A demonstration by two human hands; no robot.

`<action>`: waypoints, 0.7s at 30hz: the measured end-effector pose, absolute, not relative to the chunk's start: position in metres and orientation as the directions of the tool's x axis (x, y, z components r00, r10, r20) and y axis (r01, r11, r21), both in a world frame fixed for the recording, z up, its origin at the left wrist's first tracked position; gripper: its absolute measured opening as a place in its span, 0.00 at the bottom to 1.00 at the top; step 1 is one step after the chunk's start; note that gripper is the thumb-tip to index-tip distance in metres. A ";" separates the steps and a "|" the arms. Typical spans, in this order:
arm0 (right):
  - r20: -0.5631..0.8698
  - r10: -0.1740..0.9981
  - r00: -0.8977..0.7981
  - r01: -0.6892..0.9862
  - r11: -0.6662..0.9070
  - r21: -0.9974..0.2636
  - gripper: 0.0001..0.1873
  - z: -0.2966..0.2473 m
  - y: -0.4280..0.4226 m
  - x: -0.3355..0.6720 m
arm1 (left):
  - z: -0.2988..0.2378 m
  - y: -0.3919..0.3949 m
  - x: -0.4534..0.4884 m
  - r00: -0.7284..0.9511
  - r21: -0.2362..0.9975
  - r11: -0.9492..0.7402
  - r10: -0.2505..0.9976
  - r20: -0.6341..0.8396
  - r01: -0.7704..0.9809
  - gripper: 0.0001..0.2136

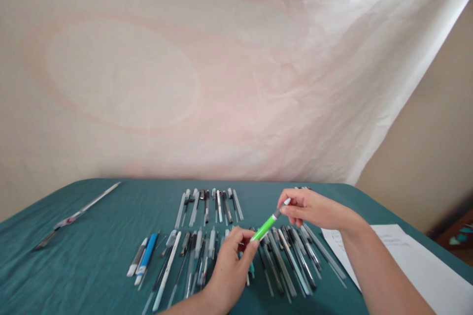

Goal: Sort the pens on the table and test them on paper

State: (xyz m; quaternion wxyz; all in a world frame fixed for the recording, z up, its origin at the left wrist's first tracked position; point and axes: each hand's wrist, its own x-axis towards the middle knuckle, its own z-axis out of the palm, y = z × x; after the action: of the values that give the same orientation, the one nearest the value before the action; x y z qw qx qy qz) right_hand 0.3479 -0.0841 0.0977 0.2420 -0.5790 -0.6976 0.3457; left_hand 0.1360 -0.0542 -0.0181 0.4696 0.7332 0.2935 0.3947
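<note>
A bright green pen (265, 228) with a grey grip section and a pale tip is held slantwise above the table, its tip end up and to the right. My left hand (234, 266) pinches the lower green end between thumb and fingers. At the grey end, my right hand (308, 209) is closed with thumb and fingertips on the pen. Beneath both hands lies a row of disassembled pens (291, 261), with clear barrels, caps and refills side by side. My left hand and forearm hide part of this row.
Farther back is a second group of pen parts (207, 205). At the left of the near row lie a blue pen (147, 253) and a grey-and-white pen (137, 257). A long thin item in clear wrapping (83, 210) lies far left. White paper sheets (410, 261) are at right, partly under my right forearm.
</note>
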 end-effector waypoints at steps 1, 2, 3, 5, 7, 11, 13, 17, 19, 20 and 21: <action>-0.058 0.980 -0.192 0.671 0.088 -0.736 0.15 0.098 -0.083 0.347 | -0.018 -0.055 0.136 0.517 0.915 -0.399 0.797 0.311 0.064 0.09; -0.056 0.984 -0.166 0.702 0.078 -0.708 0.18 0.097 -0.083 0.346 | -0.017 -0.055 0.136 0.517 0.910 -0.408 0.795 0.317 0.069 0.09; -0.058 0.989 -0.138 0.731 0.061 -0.680 0.21 0.096 -0.082 0.346 | -0.017 -0.055 0.136 0.516 0.907 -0.415 0.794 0.322 0.073 0.08; -0.077 0.993 -0.087 0.770 0.018 -0.638 0.27 0.094 -0.080 0.346 | -0.017 -0.055 0.135 0.511 0.903 -0.422 0.795 0.326 0.080 0.08; -0.090 0.993 -0.074 0.765 -0.001 -0.645 0.27 0.092 -0.079 0.349 | -0.017 -0.054 0.135 0.511 0.905 -0.418 0.797 0.322 0.082 0.08; -0.017 0.986 -0.165 0.582 0.083 -0.809 0.25 0.092 -0.082 0.358 | -0.018 -0.053 0.136 0.501 0.919 -0.386 0.812 0.298 0.079 0.09; 0.012 0.975 -0.224 0.500 0.126 -0.857 0.28 0.092 -0.083 0.361 | -0.018 -0.052 0.137 0.493 0.921 -0.380 0.818 0.296 0.079 0.09; -0.031 0.973 -0.231 0.551 0.105 -0.828 0.15 0.091 -0.080 0.360 | -0.016 -0.053 0.136 0.503 0.920 -0.385 0.811 0.299 0.074 0.09; -0.047 0.986 -0.162 0.623 0.065 -0.779 0.17 0.091 -0.078 0.358 | -0.016 -0.053 0.136 0.504 0.921 -0.382 0.811 0.298 0.070 0.09; -0.050 0.990 -0.129 0.647 0.046 -0.761 0.20 0.090 -0.077 0.357 | -0.016 -0.053 0.136 0.503 0.922 -0.381 0.811 0.299 0.067 0.09; -0.052 0.993 -0.108 0.654 0.032 -0.756 0.21 0.091 -0.077 0.357 | -0.016 -0.053 0.136 0.502 0.923 -0.380 0.811 0.300 0.062 0.09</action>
State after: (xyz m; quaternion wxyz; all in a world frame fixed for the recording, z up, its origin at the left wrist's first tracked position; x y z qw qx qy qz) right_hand 0.3569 -0.0769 0.0906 0.2603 -0.6152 -0.6693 0.3253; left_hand 0.1358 -0.0533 -0.0157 0.4691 0.7285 0.2998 0.3991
